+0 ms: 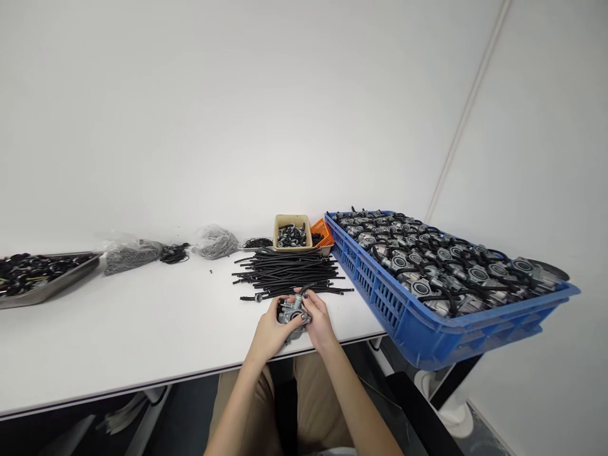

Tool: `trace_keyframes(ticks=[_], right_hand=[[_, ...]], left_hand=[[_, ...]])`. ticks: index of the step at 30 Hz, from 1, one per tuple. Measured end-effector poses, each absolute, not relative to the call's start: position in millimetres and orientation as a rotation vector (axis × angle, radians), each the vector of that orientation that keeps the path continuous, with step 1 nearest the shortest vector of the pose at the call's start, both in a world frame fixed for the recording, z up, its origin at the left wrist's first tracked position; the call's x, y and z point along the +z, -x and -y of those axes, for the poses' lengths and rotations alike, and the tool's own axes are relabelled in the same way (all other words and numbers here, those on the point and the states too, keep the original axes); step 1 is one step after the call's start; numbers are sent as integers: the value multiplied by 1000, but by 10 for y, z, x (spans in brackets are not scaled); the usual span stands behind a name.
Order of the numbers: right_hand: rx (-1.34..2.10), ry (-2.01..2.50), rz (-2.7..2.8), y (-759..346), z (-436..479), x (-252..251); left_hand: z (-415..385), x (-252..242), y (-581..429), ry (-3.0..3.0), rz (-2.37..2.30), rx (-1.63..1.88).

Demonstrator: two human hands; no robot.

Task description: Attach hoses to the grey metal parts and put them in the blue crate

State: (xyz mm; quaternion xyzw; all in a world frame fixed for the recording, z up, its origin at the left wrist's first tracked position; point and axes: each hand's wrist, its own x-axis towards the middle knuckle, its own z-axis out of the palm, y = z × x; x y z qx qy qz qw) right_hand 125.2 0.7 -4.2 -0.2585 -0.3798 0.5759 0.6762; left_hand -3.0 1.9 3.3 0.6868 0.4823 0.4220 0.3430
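Both my hands hold a small die-cast metal carburetor (291, 312) above the table's front edge. My left hand (270, 330) wraps its near side, and my right hand (320, 322) pinches its far side with the fingertips. My fingers hide much of the body. Just beyond my fingers lies a loose pile of cut black rubber hoses (285, 273), and the nearest hose ends almost reach my hands.
A blue plastic crate (380, 297) packed with hosed carburetors fills the right of the white table (142, 323). Behind the hoses stand a beige tub (285, 221) of small parts and an orange basket (323, 233). Plastic bags (215, 242) and a steel tray (47, 282) lie left.
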Motion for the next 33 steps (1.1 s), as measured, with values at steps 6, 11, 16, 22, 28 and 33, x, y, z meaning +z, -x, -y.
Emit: trace_keyframes(ticks=[6,11,16,22,28,33], right_hand=[[1269,578,871,-1242,-35,-59],[1299,585,838,-1239,-50,-64],[1291,603,847,-1252,-31,-28],[1336,611,812,-1273,-6,-11],[1308,587,821,-1251,-13,-20],[1305,618,827,-1251,-13,-1]], left_hand=[[-23,25,29,-1789,-1246,1091],[-17,31,30,-1788,-1224,1100],[-22,28,24,-1783,-1242,1101],[-7,39,24,-1781,-1244,1092],[-4,41,18,-1784,-1231,1110],[-3,46,22,-1790,-1254,1084]])
